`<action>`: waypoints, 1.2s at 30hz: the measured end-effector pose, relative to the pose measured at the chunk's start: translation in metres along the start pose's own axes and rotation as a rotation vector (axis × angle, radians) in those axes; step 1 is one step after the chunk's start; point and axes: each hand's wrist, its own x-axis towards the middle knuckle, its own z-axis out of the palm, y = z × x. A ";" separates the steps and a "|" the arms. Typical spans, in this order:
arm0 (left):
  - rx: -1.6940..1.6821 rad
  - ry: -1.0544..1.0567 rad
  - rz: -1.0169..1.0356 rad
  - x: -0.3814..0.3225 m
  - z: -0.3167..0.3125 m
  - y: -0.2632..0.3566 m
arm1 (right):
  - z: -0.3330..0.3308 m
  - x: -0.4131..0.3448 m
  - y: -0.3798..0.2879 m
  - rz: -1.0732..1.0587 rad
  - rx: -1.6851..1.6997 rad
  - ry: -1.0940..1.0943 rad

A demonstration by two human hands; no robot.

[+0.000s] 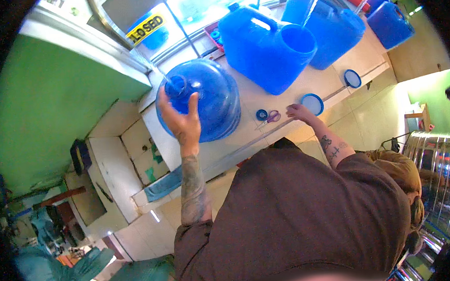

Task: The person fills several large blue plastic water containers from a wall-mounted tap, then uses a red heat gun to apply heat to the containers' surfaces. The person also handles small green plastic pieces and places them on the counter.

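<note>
My left hand point(181, 116) is at the neck of a round blue water jug point(211, 102), fingers and thumb on either side of its open mouth; whether it grips the neck is unclear. A stream of water runs into that mouth. On the tiled counter point(248, 139), my right hand point(298, 112) rests near the front edge with fingers bent, beside a round blue-rimmed lid point(312, 104). Purple-handled scissors point(273, 116) and a small blue cap point(261, 115) lie to its left. Behind stands a blue square jug point(262, 49) with a wide open mouth, water falling at it.
Another blue jug point(326, 34) stands to the right under a stream, and a further blue container point(390, 25) beyond it. A second lid point(352, 78) lies near the counter edge. A metal pipe point(106, 24) and a window are at the back left; a blue cloth point(164, 186) hangs below left.
</note>
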 end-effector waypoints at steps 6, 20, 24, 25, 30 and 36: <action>-0.427 0.052 0.114 -0.023 0.024 0.090 | -0.096 0.033 -0.011 0.022 0.229 0.321; -0.037 -0.117 0.076 -0.050 0.275 0.188 | -0.140 0.065 -0.196 -0.503 0.333 -0.269; 0.037 -0.041 0.070 -0.057 0.289 0.184 | -0.152 0.117 -0.194 -0.534 0.259 -0.414; 0.034 -0.031 0.084 -0.056 0.291 0.181 | -0.151 0.140 -0.197 -0.483 0.196 -0.443; 0.006 -0.014 0.054 -0.047 0.290 0.172 | -0.104 0.258 -0.228 -0.381 0.207 0.055; 0.055 0.001 0.086 -0.045 0.293 0.170 | -0.072 0.310 -0.237 -0.453 0.026 0.086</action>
